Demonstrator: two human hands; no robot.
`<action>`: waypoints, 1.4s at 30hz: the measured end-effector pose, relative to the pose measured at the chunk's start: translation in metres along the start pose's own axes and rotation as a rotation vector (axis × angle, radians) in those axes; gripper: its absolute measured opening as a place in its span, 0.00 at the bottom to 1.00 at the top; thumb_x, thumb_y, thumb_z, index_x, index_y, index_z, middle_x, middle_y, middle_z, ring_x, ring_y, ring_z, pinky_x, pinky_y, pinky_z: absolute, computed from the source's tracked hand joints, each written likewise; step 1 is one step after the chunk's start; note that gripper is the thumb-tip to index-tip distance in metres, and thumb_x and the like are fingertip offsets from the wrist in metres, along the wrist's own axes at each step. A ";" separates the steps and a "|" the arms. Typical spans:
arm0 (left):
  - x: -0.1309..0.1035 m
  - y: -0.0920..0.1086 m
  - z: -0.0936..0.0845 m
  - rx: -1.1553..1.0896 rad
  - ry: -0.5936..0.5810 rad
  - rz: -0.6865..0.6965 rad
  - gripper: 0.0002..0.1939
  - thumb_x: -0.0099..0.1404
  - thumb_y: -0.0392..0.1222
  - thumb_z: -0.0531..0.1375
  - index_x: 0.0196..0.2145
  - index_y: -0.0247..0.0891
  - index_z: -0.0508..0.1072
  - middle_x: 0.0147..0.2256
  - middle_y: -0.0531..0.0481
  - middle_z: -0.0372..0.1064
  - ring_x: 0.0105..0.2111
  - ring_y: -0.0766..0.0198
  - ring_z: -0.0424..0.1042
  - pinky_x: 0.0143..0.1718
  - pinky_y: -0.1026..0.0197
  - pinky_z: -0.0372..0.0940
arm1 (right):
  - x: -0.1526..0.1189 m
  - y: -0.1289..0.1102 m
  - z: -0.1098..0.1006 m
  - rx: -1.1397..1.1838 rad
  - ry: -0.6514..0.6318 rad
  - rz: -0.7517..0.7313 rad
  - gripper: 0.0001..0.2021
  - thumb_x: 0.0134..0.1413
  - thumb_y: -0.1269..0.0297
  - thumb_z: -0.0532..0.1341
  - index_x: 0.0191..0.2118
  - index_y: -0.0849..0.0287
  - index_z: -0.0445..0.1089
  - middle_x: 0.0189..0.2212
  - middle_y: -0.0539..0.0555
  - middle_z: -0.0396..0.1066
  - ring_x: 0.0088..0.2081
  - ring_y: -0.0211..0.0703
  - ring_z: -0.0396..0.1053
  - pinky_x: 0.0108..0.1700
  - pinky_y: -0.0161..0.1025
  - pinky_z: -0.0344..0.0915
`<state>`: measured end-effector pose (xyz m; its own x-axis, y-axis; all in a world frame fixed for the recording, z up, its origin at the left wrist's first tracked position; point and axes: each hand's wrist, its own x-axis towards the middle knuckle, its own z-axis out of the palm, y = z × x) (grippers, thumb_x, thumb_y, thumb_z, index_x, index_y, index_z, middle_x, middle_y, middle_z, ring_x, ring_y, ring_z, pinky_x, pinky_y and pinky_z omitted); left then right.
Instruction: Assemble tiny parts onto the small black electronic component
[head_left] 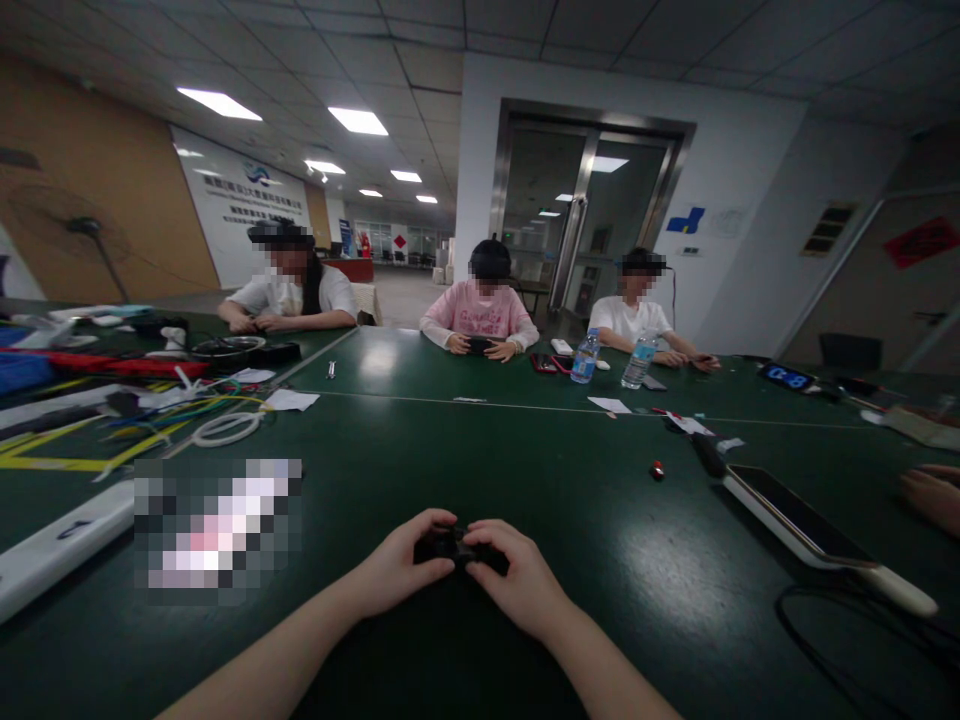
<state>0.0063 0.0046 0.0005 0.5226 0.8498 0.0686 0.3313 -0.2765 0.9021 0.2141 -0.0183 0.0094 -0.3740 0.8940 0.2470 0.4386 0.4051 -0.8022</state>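
Green surface (360, 460), biggest thing, runs under and out past both grips; slight sheen, looks hard. Long white device (67, 545) lies on it, left of the left grip, well apart. Right of the right grip, also well apart: long white handled object (900, 590) with a dark-screened slab (799, 515) on top. Two clear bottles, one (585, 358) beside the other (640, 360), stand far forward and right of the grips.

Left grip (396, 568) and right grip (521, 575) face each other, fingers curled, both grasping one small dark object (453, 545). It sits between them, left end in the left grip, right end in the right; mostly covered, exact type unclear. Can't tell if it touches the surface.

Handling, judged by look: light, stiff, probably hard plastic, so no squashing. Smooth dark shell may slip a bit; not obviously fragile, though small parts could be delicate. Best hold: one end per grip, index fingers over the far edge, thumbs on the near edge, middle left free.

Smallest: red bit (657, 470), forward-right of the right grip, apart from it.
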 end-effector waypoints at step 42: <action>-0.001 0.001 0.002 0.409 0.085 0.027 0.23 0.57 0.41 0.58 0.52 0.44 0.63 0.49 0.47 0.65 0.50 0.55 0.63 0.53 0.50 0.57 | 0.002 -0.007 -0.004 -0.102 -0.057 0.165 0.15 0.48 0.69 0.59 0.45 0.52 0.67 0.46 0.49 0.67 0.49 0.44 0.64 0.52 0.43 0.60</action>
<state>0.0076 0.0020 0.0008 0.4744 0.8690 0.1405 0.6121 -0.4404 0.6568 0.2135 -0.0190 0.0178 -0.3346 0.9386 0.0838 0.5771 0.2744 -0.7692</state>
